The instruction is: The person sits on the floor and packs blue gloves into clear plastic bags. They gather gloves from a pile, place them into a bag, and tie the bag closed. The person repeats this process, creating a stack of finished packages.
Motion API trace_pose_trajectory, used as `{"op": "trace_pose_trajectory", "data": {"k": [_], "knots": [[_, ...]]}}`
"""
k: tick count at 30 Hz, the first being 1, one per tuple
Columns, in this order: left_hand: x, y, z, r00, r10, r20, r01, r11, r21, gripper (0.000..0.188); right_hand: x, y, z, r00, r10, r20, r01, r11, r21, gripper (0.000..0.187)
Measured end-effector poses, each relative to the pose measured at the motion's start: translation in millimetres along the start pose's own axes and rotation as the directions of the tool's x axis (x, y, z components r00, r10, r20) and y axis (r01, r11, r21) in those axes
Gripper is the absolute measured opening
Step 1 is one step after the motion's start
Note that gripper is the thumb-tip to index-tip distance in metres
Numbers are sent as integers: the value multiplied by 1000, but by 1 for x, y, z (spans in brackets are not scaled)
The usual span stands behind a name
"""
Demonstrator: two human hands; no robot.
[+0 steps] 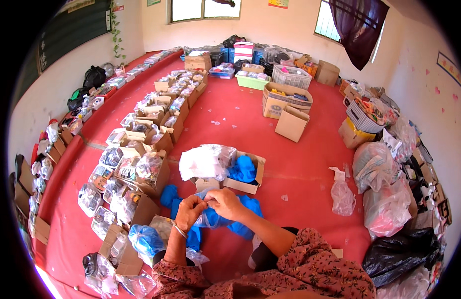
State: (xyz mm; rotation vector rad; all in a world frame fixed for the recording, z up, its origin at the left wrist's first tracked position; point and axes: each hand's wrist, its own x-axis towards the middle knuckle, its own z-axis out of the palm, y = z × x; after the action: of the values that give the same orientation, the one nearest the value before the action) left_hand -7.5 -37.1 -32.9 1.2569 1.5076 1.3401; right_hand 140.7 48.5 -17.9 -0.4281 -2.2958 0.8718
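Observation:
My left hand (pixel 188 212) and my right hand (pixel 224 204) meet low in the middle, fingers pinched together at the gathered top of a clear plastic bag (pixel 209 219). Blue fabric (pixel 249 210) lies under and around the bag, some of it spreading left below my left wrist. Whether any of it is inside the bag I cannot tell. Just beyond my hands, an open cardboard box (pixel 259 173) holds a blue bundle (pixel 243 169). A white translucent plastic sheet or bag (pixel 205 162) drapes over the box's left side.
Rows of small boxes and trays packed with bagged items (pixel 146 167) run along my left. Full plastic bags (pixel 387 207) and a black bag (pixel 402 254) line the right wall. A crumpled clear bag (pixel 342 194) lies on the red floor (pixel 310 164). Larger cardboard boxes (pixel 285 102) stand farther back.

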Motion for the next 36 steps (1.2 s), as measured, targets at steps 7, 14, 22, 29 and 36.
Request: {"op": "trace_pose_trajectory", "data": {"k": [7,14,22,29,36], "knots": [[-6,11,3,991,-135,3,133,975,-177,15,8,-2,-9,868,366,334,-489,517,703,16],[-7,6,12,980,-196,20,192,930,-314,13,3,-1,-2,882,371,290,-463,575,674,16],[-3,-5,8,979,-195,60,203,903,-379,14,0,-6,-1,962,268,54,-267,873,408,11],[-5,5,12,983,-168,66,181,930,-319,14,1,-9,-5,965,256,-52,-225,916,332,13],[-8,11,9,984,-169,49,175,929,-326,12,2,-7,-6,984,83,-159,-64,990,125,19]]}}
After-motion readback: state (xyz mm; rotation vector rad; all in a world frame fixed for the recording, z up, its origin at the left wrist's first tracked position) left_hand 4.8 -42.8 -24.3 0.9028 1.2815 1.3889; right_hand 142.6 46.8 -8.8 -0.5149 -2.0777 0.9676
